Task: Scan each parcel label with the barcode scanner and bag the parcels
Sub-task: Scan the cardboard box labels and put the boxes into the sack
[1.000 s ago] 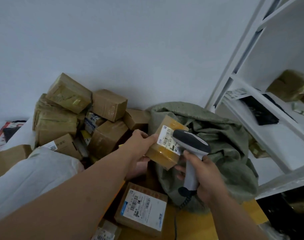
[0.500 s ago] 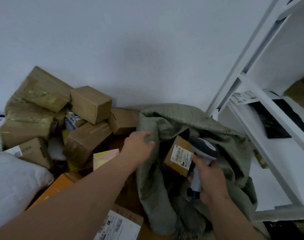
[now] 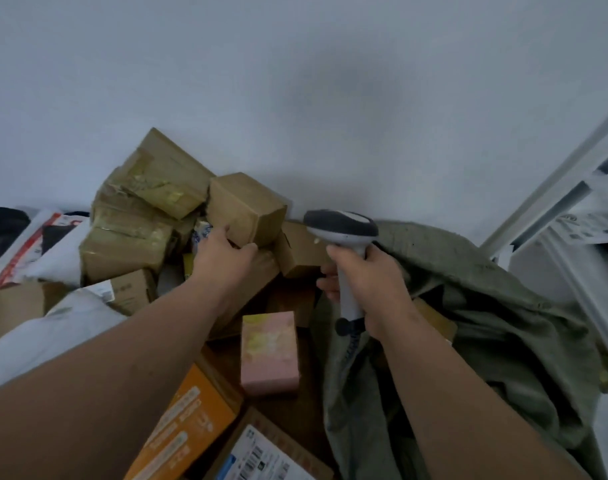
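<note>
Fingers of the left hand (image 3: 226, 252) curl under the lower front edge of a small brown cardboard parcel (image 3: 247, 207) perched on the heap of taped cardboard boxes (image 3: 139, 216) against the pale wall; the thumb side lies along the near face, so the hand is grasping this parcel, probably to lift it clear of the heap for scanning. Fingers (image 3: 326, 284) of the right hand (image 3: 371, 289) are clenched round the white grip of the grey-headed handheld barcode scanner (image 3: 340, 230), which is held upright with its head level, near the parcel and to its right, apparently kept ready so that the label can be brought in front of it. No label shows on the visible faces of the grasped parcel, so it would likely need turning. Just right of the scanner hand lies the crumpled olive-green woven sack (image 3: 486, 323), its mouth turned towards the person, placed where scanned parcels can be dropped in. On the brown counter (image 3: 288, 407) in the foreground rest a pink rectangular box (image 3: 269, 353), an orange carton (image 3: 188, 424) and a flat labelled cardboard parcel (image 3: 264, 455), all untouched.
</note>
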A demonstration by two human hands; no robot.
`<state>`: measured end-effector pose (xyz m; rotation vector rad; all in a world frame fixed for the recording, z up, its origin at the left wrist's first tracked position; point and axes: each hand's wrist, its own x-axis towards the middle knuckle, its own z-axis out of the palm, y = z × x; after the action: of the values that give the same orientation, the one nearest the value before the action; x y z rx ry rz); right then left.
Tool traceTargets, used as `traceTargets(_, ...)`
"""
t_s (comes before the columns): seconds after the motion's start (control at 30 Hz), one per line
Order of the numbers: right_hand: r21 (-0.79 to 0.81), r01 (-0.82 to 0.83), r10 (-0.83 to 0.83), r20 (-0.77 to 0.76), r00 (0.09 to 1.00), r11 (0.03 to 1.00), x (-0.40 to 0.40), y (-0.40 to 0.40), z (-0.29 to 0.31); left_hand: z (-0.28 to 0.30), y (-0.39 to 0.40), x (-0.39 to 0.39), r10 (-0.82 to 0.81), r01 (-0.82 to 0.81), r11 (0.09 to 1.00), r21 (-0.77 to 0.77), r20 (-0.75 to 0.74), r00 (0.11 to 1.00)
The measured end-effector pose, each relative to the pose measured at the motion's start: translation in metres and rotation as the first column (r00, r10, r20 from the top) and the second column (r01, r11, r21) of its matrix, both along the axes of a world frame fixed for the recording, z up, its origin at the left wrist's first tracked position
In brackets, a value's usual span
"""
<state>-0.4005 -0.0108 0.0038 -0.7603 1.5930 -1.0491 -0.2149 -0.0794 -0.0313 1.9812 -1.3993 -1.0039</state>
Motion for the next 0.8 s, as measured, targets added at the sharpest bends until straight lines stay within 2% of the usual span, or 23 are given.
traceTargets(0.23,-0.08,-0.177,0.164,-0.152,0.975,0.981,0.047,-0.084,0.006,-0.008,-0.037,0.021,0.035,-0.019,0.997,0.073,-0.239,0.97)
traceTargets(0.37,-0.034,-0.23,0.226,-0.104,0.969,0.972,0.066,-0.116,-0.001,-0.01,-0.048,0.022,0.066,-0.013,0.989,0.15,-0.355,0.932)
traceTargets(0.43,0.007,-0.242,0.242,-0.091,0.966,0.97,0.071,-0.123,-0.009,-0.012,-0.051,0.022,0.131,-0.033,0.976,0.216,-0.457,0.88)
traceTargets(0.6,-0.023,-0.173,0.173,-0.008,0.985,0.985,0.067,-0.119,-0.022,-0.014,-0.05,0.018,0.223,-0.059,0.958,0.281,-0.598,0.77)
traceTargets(0.8,-0.129,-0.065,0.078,0.098,0.992,0.99,0.065,-0.098,-0.018,-0.006,-0.039,0.007,0.28,-0.115,0.95,0.29,-0.632,0.723)
